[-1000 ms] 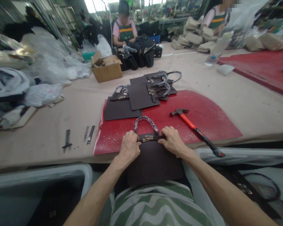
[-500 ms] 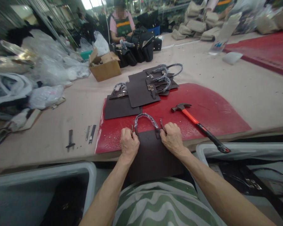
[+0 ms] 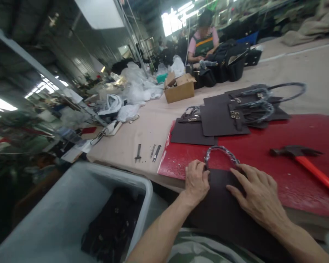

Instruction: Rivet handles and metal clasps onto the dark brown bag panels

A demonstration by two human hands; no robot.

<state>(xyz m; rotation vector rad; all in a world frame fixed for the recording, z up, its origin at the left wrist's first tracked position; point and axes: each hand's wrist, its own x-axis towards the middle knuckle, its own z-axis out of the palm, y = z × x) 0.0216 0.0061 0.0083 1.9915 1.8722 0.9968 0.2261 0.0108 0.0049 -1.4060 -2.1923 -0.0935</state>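
Workshop tables stretch away under bright windows. Nearest, a grey bin of dark pieces sits below and left of the left hand. Since a moment ago the view has swung left, and the right hand has let go of the top edge: it now lies flat, fingers spread open, on the brown bag panel. The left hand's fingers stay curled, pinching the panel's upper corner beside the wrapped handle. A hammer lies right of the fingers on the red mat; finished panels are stacked beyond.
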